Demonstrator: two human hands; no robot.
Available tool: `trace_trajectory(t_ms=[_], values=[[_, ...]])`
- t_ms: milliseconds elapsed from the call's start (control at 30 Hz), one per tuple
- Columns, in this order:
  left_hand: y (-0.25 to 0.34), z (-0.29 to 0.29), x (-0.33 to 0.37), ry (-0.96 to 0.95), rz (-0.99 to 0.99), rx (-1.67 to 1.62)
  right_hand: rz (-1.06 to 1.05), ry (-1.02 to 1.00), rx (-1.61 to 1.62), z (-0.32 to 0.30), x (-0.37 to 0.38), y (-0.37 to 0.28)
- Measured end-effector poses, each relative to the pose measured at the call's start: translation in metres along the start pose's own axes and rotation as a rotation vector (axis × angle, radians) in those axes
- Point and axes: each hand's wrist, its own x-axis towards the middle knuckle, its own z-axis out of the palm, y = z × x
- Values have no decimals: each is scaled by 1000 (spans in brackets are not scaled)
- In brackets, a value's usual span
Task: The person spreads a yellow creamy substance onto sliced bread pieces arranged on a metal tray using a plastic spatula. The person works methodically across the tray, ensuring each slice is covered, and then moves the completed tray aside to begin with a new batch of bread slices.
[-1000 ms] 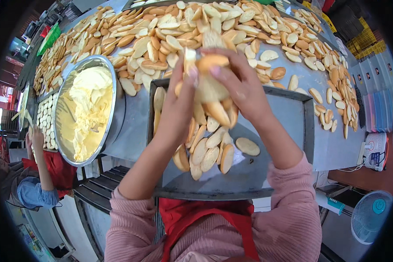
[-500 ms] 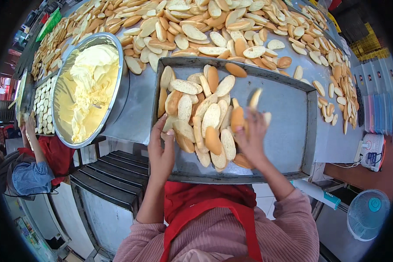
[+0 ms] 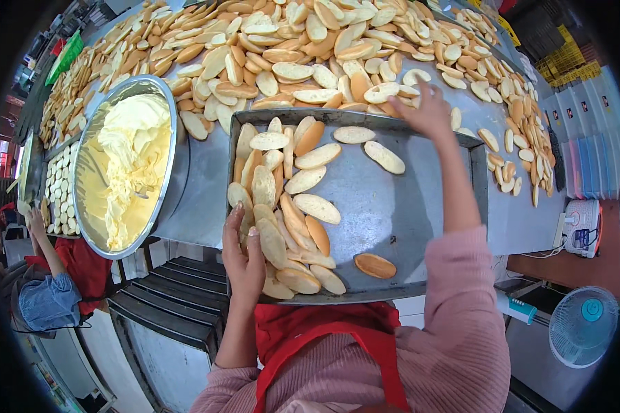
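A grey metal tray lies in front of me, with halved oval bread slices heaped along its left side. Over the tray's near left wall, my left hand rests against the heap with thumb and fingers apart. My right hand reaches across the tray's far rim to the big pile of bread slices. Its fingers are spread above the nearest slices, and I see nothing held in them. Two pale slices lie near the far wall, and a browner slice sits alone near the front.
Left of the tray stands a large steel bowl of pale yellow cream. At the far left a co-worker's arm is beside a tray of small pale pieces. A fan stands at lower right, below a white electrical device.
My right hand has left the slices inside the tray and moved away to the far pile. The heap in the tray now lies further left and more spread out. My left hand stays by the left wall.
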Motion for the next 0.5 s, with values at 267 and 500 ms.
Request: trace_trajectory(t_ms=[267, 500], values=[[0, 11, 7, 44, -20, -61, -287, -463, 468, 48, 43, -9], [-3, 15, 10, 27, 10, 6, -358, -393, 336, 36, 40, -19]])
